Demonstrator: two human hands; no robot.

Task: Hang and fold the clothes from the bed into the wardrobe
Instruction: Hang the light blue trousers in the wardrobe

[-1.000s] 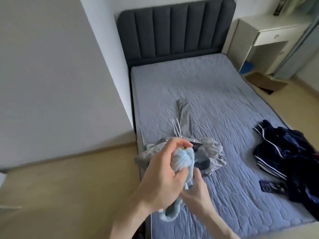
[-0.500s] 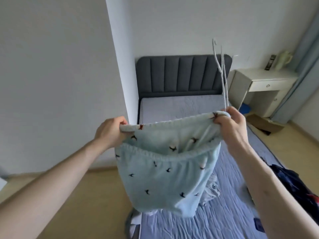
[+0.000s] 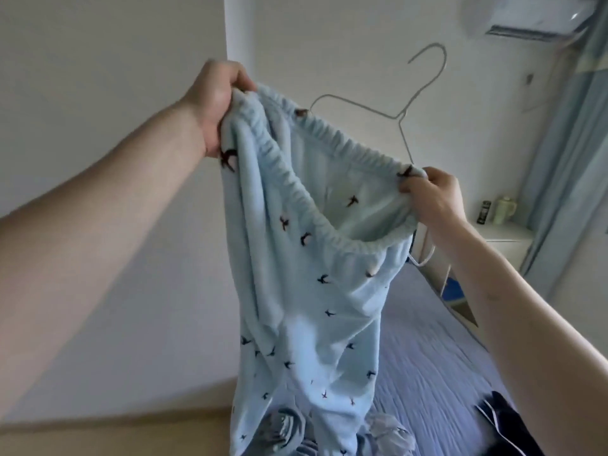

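- The light blue trousers (image 3: 316,291), a bunched wad between the two hands a second ago, are now shaken out and hang full length from the waistband, held high in the air above the bed (image 3: 427,373).
- The left hand (image 3: 214,100) grips one end of the elastic waistband with fingers curled round the fabric; it has risen well above where it was half a second ago.
- The right hand (image 3: 434,195) pinches the other end of the waistband and also holds a thin wire hanger (image 3: 404,116), whose hook stands up behind the trousers.
- The waistband has gone from level to slanted, with the left end higher, and its mouth sags open between the hands.
- The legs trail down, and their lower ends seem to reach the crumpled grey clothes (image 3: 385,436) on the bed, though blur makes contact hard to judge.
- Dark clothes (image 3: 513,426) lie at the bed's right edge, not yet dealt with.
- My reading: the trousers are now opened out and ready to go onto the hanger, so this piece is at the hanging step, while most of the task remains.
- The wardrobe is not in view.
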